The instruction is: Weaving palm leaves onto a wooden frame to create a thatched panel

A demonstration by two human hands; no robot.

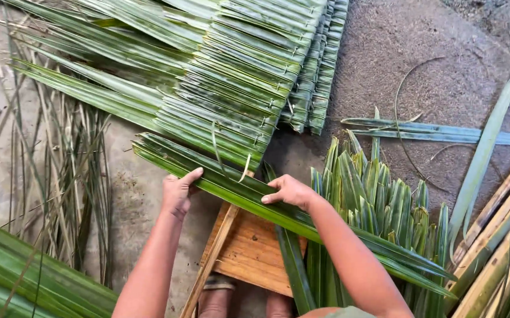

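The stitched palm-leaf panel (231, 70) runs off the far edge, so its full extent cannot be told. The wooden board (249, 247) is partly covered by the folded leaf strip (278, 203) and both forearms. The green leaf bundle (25, 277) at near left and the split stalks (502, 235) at near right are cut off by the edges. Under the board, the feet (216, 294) show only in part.

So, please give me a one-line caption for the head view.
Both hands, left hand and right hand, press a folded palm leaf over a wooden board, beside stitched leaf panels.
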